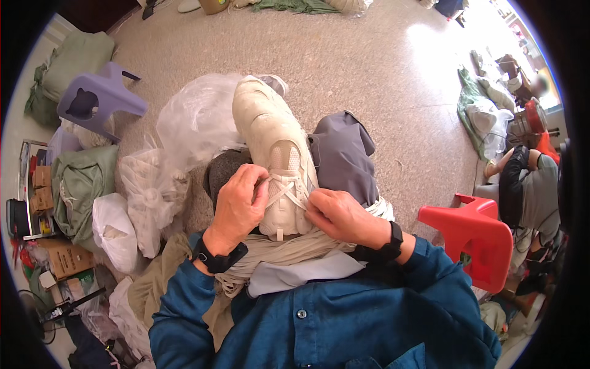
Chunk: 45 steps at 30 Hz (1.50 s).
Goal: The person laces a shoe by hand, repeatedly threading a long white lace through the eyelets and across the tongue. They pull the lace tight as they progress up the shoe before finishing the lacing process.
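Note:
A cream sneaker (284,158) rests over my lap, its mesh front away from me and its tongue with a small pull tab toward me. Pale laces (284,190) cross over the tongue. At the left edge of the lacing, my left hand (239,200) is closed in a pinch on a shoelace. My right hand (337,214) pinches a lace on the opposite side, fingers against the shoe. Beyond the mesh, a long cream panelled part (261,114) stretches away; whether it belongs to the same shoe I cannot tell. A thick bundle of cream laces (313,248) lies across my lap.
Clear plastic bags (196,117) lie on the floor ahead. A purple stool (104,92), green sacks (83,184) and white bags (114,234) crowd the left. On the right stands a red stool (470,240); another person (531,190) sits beyond it among bundles.

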{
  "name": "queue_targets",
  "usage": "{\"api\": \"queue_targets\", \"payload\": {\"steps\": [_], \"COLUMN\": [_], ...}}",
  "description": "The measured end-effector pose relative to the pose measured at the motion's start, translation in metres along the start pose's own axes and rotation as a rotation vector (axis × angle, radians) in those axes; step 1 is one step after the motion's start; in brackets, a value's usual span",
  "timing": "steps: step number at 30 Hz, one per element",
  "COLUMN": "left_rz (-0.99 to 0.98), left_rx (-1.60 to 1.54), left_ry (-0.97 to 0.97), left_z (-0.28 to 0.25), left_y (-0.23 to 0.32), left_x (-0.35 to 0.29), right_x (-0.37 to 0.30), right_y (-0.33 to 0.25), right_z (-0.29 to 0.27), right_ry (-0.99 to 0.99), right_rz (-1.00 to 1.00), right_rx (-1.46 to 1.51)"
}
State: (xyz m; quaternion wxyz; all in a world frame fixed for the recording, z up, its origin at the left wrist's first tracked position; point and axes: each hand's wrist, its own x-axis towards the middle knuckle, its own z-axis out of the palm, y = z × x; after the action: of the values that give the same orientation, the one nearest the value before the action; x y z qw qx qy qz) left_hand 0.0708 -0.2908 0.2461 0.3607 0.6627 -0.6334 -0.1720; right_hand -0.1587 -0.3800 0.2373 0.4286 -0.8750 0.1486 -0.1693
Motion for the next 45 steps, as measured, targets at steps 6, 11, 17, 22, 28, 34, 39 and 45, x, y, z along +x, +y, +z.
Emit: {"api": "queue_targets", "payload": {"steps": [6, 11, 17, 22, 28, 34, 39, 45], "left_rz": [0.096, 0.206, -0.110, -0.330, -0.519, -0.597, -0.766, -1.038], "left_rx": [-0.052, 0.127, -0.167, -0.091, 0.077, 0.539, 0.771, 0.974], "left_ry": [0.050, -0.018, -0.185, -0.234, -0.121, -0.009, 0.124, 0.188], "left_z": [-0.006, -0.008, -0.038, -0.090, -0.158, -0.230, -0.292, -0.310], "left_y": [0.021, 0.018, 0.009, -0.058, -0.203, -0.299, -0.308, -0.295], "left_x": [-0.008, 0.000, 0.000, -0.035, -0.134, -0.267, -0.337, -0.346], "right_x": [0.002, 0.004, -0.037, -0.109, -0.251, -0.421, -0.506, -0.532], "right_y": [-0.014, -0.015, -0.001, 0.018, 0.096, 0.144, 0.147, 0.137], "right_z": [0.003, -0.009, -0.059, -0.090, -0.166, -0.220, -0.261, -0.298], "right_ry": [0.027, -0.126, -0.086, 0.622, 0.871, 1.313, 1.606, 1.813], "right_rz": [0.571, 0.745, 0.705, 0.430, -0.092, 0.086, 0.372, 0.557], "right_rx": [0.734, 0.951, 1.074, 1.340, 1.749, 1.640, 1.171, 0.919]}}
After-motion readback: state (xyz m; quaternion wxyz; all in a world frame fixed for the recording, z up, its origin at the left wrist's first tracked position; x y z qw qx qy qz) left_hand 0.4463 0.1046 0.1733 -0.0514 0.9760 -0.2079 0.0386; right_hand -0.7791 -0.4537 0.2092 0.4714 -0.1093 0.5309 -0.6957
